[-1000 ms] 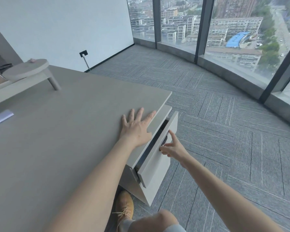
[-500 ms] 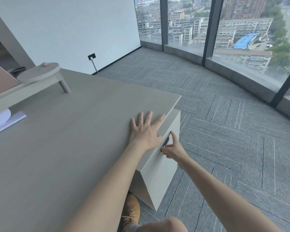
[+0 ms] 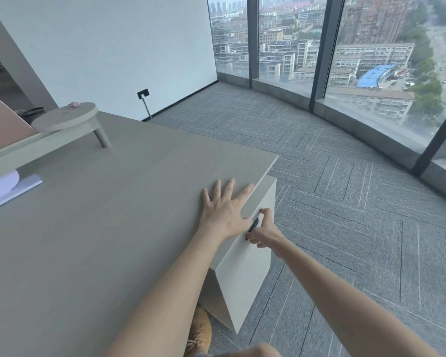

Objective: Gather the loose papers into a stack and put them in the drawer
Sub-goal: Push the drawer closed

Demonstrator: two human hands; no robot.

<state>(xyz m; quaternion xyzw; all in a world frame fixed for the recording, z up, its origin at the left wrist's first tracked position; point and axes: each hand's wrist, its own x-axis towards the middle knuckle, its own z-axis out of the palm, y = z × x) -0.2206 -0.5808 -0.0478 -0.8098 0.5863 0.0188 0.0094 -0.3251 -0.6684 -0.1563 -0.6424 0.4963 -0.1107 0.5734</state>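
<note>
Papers [image 3: 9, 188]: one small pile, far left on the surface [image 3: 93, 228], well apart from both hands.
Left hand [image 3: 223, 212]: grip holds nothing, flat and spread on the surface edge.
Drawer [image 3: 245, 261]: one front visible, looks shut.
Right hand [image 3: 264, 231]: grip pinched on the dark handle [image 3: 252, 226].
Risk: with the drawer shut and the pile outside, papers may get left behind.
Count: two hands, one drawer, one pile.

Papers [image 3: 0, 188] cut by left edge; handle [image 3: 252, 225] mostly hidden, perhaps gripped.
</note>
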